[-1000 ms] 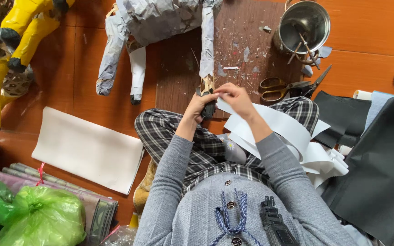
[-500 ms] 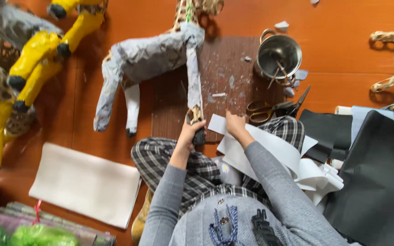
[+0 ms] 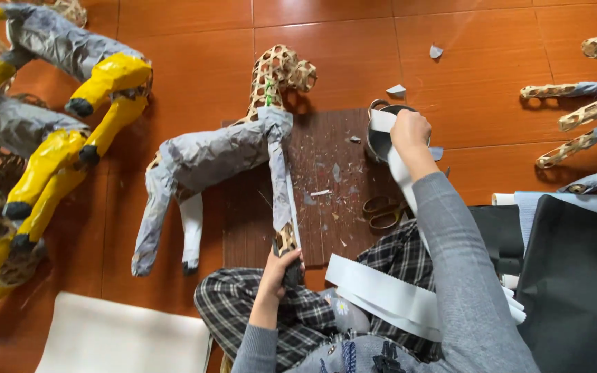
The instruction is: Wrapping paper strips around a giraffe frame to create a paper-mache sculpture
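A woven-frame animal figure (image 3: pixel 222 155), partly wrapped in grey paper, lies on a dark wooden board (image 3: pixel 333 186) on the floor. My left hand (image 3: pixel 281 266) grips the lower end of its front leg, near my knee. My right hand (image 3: pixel 409 131) is stretched out over a metal pot (image 3: pixel 380 141) at the board's far right corner and holds the end of a long white paper strip (image 3: pixel 399 173) that trails back toward my lap. More white strips (image 3: pixel 381 293) lie across my checked trousers.
Scissors (image 3: pixel 381 211) lie on the board's right edge, partly under my right arm. Grey and yellow wrapped figures (image 3: pixel 57 138) fill the left side. Bare woven legs (image 3: pixel 582 117) lie at far right. Dark paper sheets (image 3: pixel 575 276) sit at right, a white sheet (image 3: pixel 119 338) at lower left.
My right hand left the figure's leg and reached forward to the metal pot, carrying the paper strip. My left hand stayed on the leg. The view shifted, showing more of the figure.
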